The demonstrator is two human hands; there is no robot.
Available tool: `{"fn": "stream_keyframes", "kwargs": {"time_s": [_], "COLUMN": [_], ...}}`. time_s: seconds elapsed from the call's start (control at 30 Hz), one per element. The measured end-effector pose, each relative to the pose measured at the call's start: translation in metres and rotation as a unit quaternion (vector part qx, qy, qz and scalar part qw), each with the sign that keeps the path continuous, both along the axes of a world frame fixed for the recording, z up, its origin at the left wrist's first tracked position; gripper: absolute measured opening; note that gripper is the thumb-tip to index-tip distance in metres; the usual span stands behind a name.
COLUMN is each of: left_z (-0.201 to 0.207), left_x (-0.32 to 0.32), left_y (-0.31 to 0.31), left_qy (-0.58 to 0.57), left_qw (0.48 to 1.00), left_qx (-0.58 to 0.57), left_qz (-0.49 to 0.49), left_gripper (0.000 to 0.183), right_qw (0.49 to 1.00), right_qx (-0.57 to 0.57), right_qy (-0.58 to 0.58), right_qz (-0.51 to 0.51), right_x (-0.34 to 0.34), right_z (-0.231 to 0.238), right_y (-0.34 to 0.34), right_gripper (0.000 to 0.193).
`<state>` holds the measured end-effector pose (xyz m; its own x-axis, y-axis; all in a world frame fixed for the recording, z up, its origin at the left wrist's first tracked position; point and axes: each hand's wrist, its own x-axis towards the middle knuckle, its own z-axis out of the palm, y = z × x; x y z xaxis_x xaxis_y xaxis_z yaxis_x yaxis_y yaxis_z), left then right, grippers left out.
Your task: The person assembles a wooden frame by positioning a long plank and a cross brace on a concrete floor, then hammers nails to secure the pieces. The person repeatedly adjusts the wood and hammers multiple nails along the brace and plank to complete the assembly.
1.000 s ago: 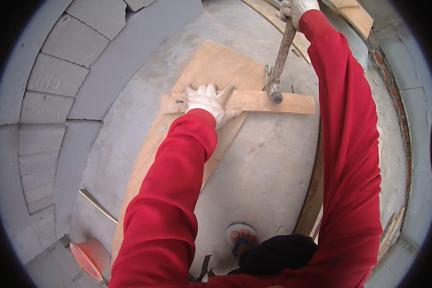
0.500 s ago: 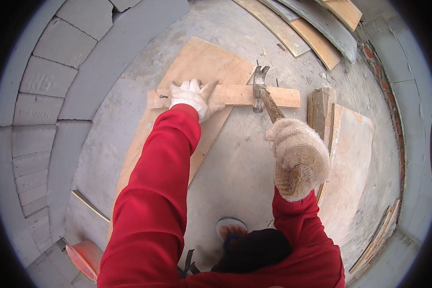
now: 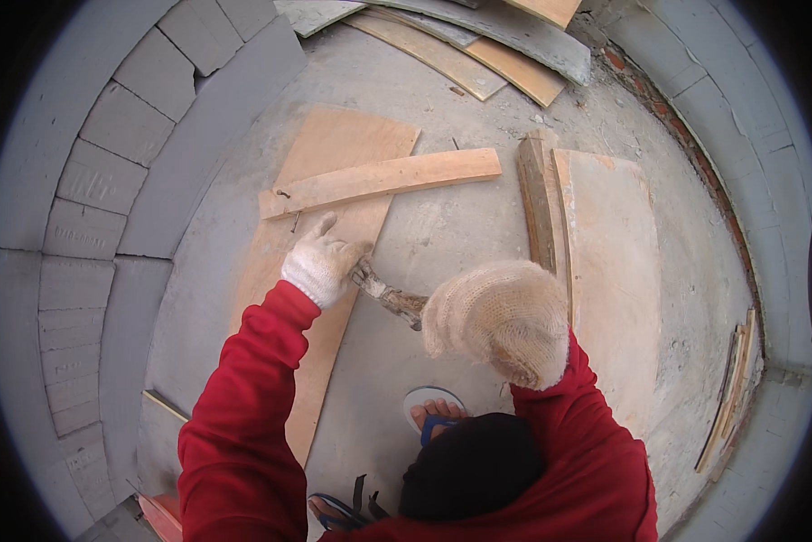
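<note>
In my right hand point(image 3: 496, 321), gloved in knitted off-white, I grip the wooden handle of a claw hammer point(image 3: 390, 296), which points up and left. My left hand point(image 3: 320, 262), also gloved, is at the hammer's head end with fingers curled and thumb sticking up; it hides most of the head. Just beyond my hands a narrow wooden batten point(image 3: 397, 174) lies across a wide plywood board point(image 3: 334, 144) on the floor. A bent nail point(image 3: 284, 193) stands in the batten's left end, and another nail point(image 3: 295, 222) shows just below its edge.
A rough timber piece point(image 3: 537, 203) and a pale panel point(image 3: 609, 253) lie to the right. Several planks point(image 3: 514, 77) are stacked at the far side. A grey block wall point(image 3: 121, 126) rises on the left. My sandalled foot point(image 3: 435, 411) is close below my hands.
My left hand has come off the batten and back to the hammer's head. My right hand has drawn the hammer left and nearer. The batten now lies tilted, and the view has shifted.
</note>
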<state>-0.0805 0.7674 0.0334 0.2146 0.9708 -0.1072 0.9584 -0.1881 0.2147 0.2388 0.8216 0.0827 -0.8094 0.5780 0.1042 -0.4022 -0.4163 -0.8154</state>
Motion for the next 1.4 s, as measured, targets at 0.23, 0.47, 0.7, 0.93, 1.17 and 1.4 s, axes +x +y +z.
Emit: {"fn": "stream_keyframes", "kwargs": {"time_s": [0.23,0.47,0.7,0.93,1.17,1.4], "left_z": [0.057,0.107,0.074,0.072,0.163,0.085], "left_x": [-0.019,-0.022,0.057,0.072,-0.052,-0.020], "left_y": [-0.142,-0.319,-0.267,-0.297,-0.517,-0.631], "left_qy": [0.071,0.031,-0.196,-0.201,0.173,0.051], "left_qw": [0.989,0.951,0.952,0.930,0.762,0.688], "left_qx": [-0.076,-0.183,-0.052,-0.226,-0.404,-0.300], "left_qz": [0.106,0.246,0.228,0.209,0.475,0.659], "left_gripper": [0.018,0.033,0.076,0.031,0.020,0.042], "right_qw": [0.869,0.800,0.983,0.911,0.744,0.516], "right_qx": [0.480,0.592,0.089,0.133,0.589,0.729], "right_qy": [-0.072,-0.021,-0.162,0.111,-0.280,-0.382], "right_qz": [0.093,0.097,-0.003,0.373,0.144,0.235], "right_x": [-0.039,-0.034,-0.021,-0.058,-0.101,-0.114], "right_z": [0.029,0.044,0.096,0.077,0.021,-0.096], "right_y": [-0.017,-0.035,-0.101,-0.082,-0.106,-0.127], "right_gripper": [0.032,0.021,0.038,0.027,0.029,0.039]}}
